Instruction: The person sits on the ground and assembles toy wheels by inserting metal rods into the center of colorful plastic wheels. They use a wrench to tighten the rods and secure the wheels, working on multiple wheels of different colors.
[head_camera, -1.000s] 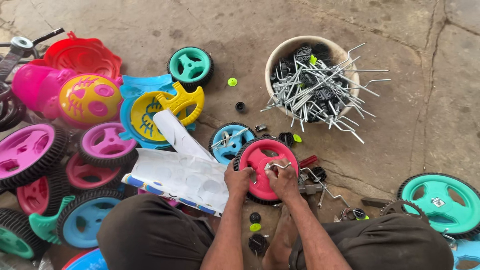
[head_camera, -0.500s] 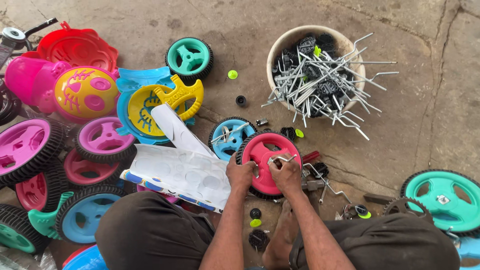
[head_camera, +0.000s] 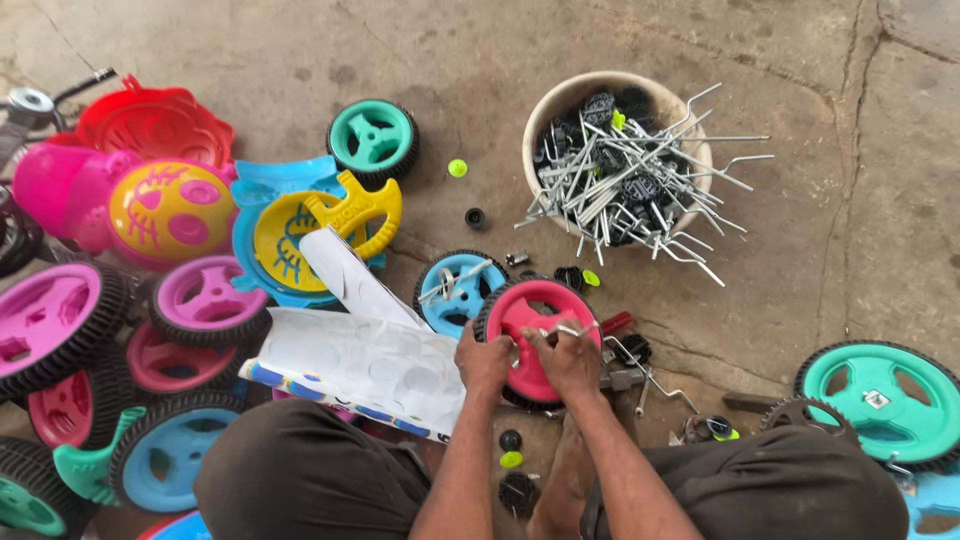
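A red plastic toy wheel (head_camera: 537, 307) with a black tyre lies on the concrete between my knees. My left hand (head_camera: 484, 360) grips its left rim. My right hand (head_camera: 567, 358) rests on the hub and pinches a thin metal rod (head_camera: 570, 329) that pokes out over the wheel's centre. A light blue wheel (head_camera: 451, 290) with a metal rod across it lies just behind the red one. Small black and yellow-green caps (head_camera: 511, 450) sit on the floor under my forearms.
A round tub (head_camera: 556, 106) of bent metal rods and black parts stands at the back right. Pink, red, blue and teal wheels (head_camera: 60, 315) pile at the left with a white sheet (head_camera: 362, 362). A teal wheel (head_camera: 873, 392) lies at the right; another teal wheel (head_camera: 373, 138) lies behind.
My hands stay on the red wheel, with only slight finger movement on the rod. The view has shifted a little.
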